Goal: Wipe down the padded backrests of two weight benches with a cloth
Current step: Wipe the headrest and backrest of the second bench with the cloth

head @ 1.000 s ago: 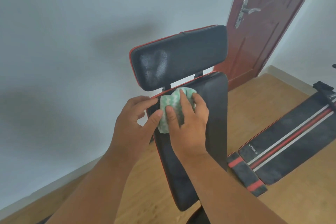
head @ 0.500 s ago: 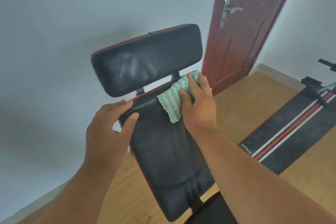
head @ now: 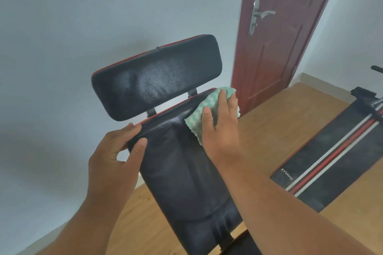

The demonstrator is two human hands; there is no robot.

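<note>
At top-right corner of black padded vinyl backrest [head: 182, 172], my right hand [head: 221, 128], fingers flat, presses green-white wavy cloth [head: 204, 107]; left hand [head: 116, 157] pinches top-left corner. Advice: keep palm pressure even, overlap strokes w/ downward passes.

The black padded backrest [head: 182, 163] is creased, glossy leather-like vinyl with red piping. The green-and-white cloth [head: 200, 114] looks soft and waffled. The door handle [head: 261, 14] is shiny metal; the floor [head: 269, 130] matt wood.
</note>
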